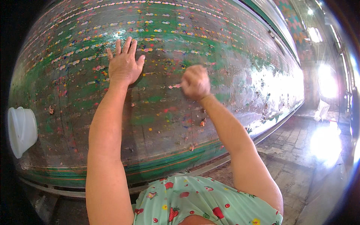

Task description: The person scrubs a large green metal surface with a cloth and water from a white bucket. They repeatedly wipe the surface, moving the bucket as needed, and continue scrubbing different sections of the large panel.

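My left hand point(125, 62) lies with fingers spread on the long grey-green worktop point(157, 116), its fingertips near rows of small pale and coloured patches point(77, 60). The worktop is speckled with red, yellow and blue marks and scraps. To the right and a little lower, my right hand point(195, 82) is closed in a loose fist, blurred, just above or on the worktop beside a small pink-and-white strip point(174, 86); whatever it holds, if anything, is hidden.
A white plastic bucket point(23, 133) stands on the worktop at the left. A rail point(276, 130) runs along the near edge. At the right lies a paved floor point(281, 157) with bright glare, and a white bag-like object point(321, 110) is farther back.
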{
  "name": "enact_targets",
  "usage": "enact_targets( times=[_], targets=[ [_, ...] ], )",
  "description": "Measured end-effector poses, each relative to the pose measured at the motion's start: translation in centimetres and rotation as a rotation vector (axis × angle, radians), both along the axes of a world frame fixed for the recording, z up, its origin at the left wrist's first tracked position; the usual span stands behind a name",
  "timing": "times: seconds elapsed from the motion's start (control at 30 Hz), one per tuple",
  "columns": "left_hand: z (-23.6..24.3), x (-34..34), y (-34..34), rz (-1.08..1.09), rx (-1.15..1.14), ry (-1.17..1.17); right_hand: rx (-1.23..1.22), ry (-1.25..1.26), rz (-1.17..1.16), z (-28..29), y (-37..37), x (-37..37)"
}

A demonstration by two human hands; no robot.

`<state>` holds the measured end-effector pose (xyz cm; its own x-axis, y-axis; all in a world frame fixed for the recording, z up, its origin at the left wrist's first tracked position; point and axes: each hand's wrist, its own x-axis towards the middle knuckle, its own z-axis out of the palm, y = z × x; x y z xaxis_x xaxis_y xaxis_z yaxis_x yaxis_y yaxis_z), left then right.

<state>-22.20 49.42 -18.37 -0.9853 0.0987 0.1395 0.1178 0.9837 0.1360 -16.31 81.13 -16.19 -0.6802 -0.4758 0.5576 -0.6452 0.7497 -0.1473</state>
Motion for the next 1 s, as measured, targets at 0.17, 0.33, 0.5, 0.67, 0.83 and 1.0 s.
enact_targets(
  times=[0.17, 0.33, 0.5, 0.67, 0.83, 1.0],
  targets=[
    [-0.1, -0.2, 0.1, 0.010, -0.012, -0.011, -0.061, -0.038, -0.369, -1.5, -5.8, -6.9],
    [0.2, 0.0, -0.1, -0.002, -0.008, -0.005, 0.007, -0.156, 0.027, -2.2, -8.6, 2.2],
    [0.3, 0.0, -0.1, 0.010, -0.011, -0.004, 0.072, -0.049, -0.141, 0.0, 3.7, -1.2],
    [-0.1, -0.1, 0.0, 0.002, -0.027, 0.013, -0.016, 0.028, -0.436, -1.7, -0.6, -7.0],
    [0.2, -0.1, -0.1, 0.005, -0.042, -0.001, 0.015, -0.150, -0.014, -1.3, -1.9, 3.5],
    [0.4, -0.1, 0.2, 0.020, -0.065, -0.031, 0.064, -0.030, -0.388, -0.1, 5.5, -1.2]
  ],
)
